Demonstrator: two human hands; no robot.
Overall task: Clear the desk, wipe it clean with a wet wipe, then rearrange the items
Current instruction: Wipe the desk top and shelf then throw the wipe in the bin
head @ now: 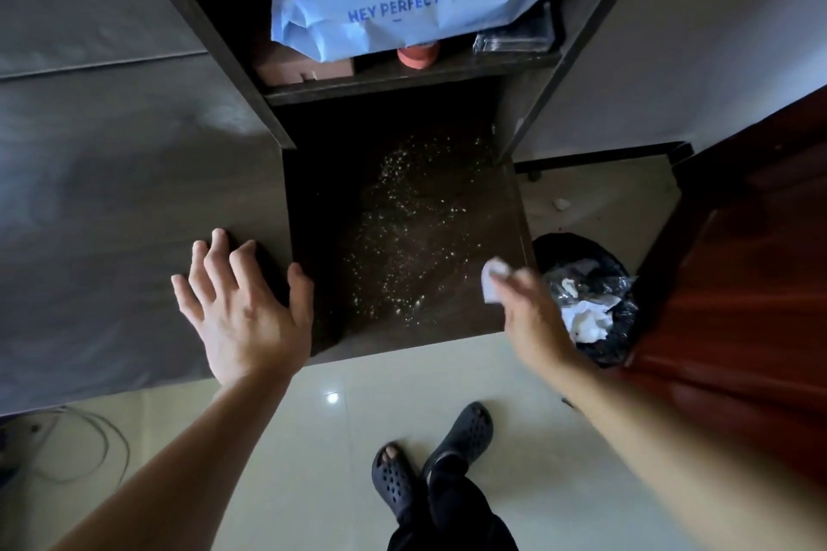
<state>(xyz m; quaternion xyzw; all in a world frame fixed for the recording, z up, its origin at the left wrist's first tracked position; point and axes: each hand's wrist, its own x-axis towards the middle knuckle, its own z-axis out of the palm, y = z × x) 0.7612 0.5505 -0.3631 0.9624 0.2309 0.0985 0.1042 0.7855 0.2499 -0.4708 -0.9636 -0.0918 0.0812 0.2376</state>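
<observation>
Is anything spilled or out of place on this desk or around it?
Yes. Pale specks lie scattered across the dark desk; whether they are crumbs or droplets, I cannot tell. A small white scrap lies on the floor beyond the bin, not in it.

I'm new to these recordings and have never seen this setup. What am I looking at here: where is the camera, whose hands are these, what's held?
No machine here: one camera worn on a person's head looks down at their own bare hands. The left hand is spread open by the left edge of the dark desk. The right hand pinches a small white wipe near the right edge. Pale specks dot the desk surface. On the shelf behind lies a blue wet wipe pack. A bin with crumpled white tissue stands on the floor to the right.
</observation>
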